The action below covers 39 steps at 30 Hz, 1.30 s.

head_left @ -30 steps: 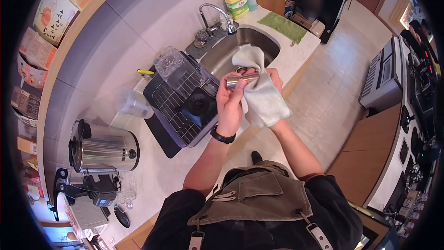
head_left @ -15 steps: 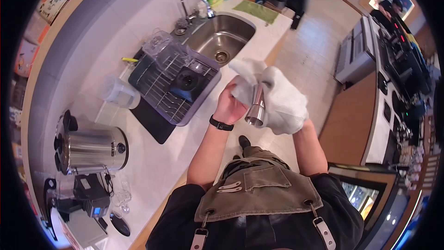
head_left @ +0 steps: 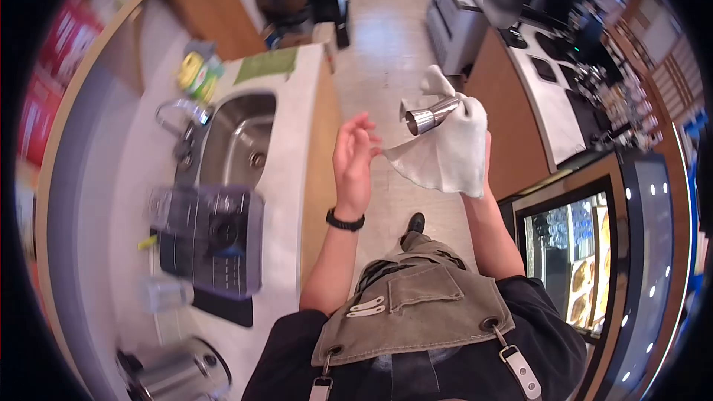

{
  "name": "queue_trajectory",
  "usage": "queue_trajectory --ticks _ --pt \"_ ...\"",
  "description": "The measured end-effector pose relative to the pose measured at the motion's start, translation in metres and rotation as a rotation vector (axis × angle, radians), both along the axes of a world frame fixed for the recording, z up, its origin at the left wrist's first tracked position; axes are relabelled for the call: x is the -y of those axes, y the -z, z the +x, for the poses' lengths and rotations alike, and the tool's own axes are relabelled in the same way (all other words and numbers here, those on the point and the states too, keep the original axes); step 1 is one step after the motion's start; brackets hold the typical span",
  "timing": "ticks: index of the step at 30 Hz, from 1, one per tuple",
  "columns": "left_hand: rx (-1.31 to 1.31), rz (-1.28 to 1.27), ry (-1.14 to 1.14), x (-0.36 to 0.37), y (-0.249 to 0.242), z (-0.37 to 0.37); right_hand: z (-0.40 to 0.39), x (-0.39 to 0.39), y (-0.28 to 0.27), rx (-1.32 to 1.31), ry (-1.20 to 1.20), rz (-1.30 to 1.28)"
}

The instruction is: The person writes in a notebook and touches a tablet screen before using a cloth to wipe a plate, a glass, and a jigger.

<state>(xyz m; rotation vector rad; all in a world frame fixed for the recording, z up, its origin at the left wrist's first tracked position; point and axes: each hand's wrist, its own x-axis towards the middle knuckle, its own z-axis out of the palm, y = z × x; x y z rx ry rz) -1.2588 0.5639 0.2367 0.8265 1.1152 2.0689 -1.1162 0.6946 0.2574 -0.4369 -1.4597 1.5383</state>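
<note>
A shiny steel jigger (head_left: 422,121) lies tilted in a white cloth (head_left: 454,154), its wide mouth pointing left. My right hand (head_left: 486,165) grips it through the cloth, which hides nearly all of the fingers. Below the grip, the cloth drapes down with one corner toward the left. My left hand (head_left: 353,163) is in the air with fingers apart and nothing held, its fingertips close to that corner. A black band (head_left: 345,220) circles my left wrist.
On the left counter are a sink (head_left: 236,137), a dish rack (head_left: 255,245) with clear containers, a green cloth (head_left: 267,64) and a steel pot (head_left: 186,375). A counter with equipment (head_left: 553,130) and a lit display case (head_left: 568,252) stand at right. Floor (head_left: 382,44) runs between.
My left hand has come away from the cloth and opened. The jigger, in my right hand, has tipped toward the left. My view has turned right, along the aisle.
</note>
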Motion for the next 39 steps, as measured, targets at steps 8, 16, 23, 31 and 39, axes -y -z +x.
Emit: queue_trajectory --ticks 8,16,23,31,39 --pt "-0.270 -0.107 0.395 -0.161 -0.034 0.007 0.030 -0.115 0.013 0.082 0.419 0.390" --pt "-1.130 0.257 0.168 -0.320 -0.031 0.039 0.085 -0.218 0.027 -0.109 0.120 -0.250" --pt "0.461 -0.151 1.091 -0.400 0.043 0.091 0.116 -0.261 0.035 -0.083 0.320 -0.095" --pt "0.653 -0.506 1.627 -0.527 0.117 0.056 0.111 -0.282 -0.005 0.221 0.804 0.342" --pt "0.289 -0.011 1.551 -0.614 -0.010 -0.017 0.033 -0.338 -0.005 0.275 0.879 0.472"
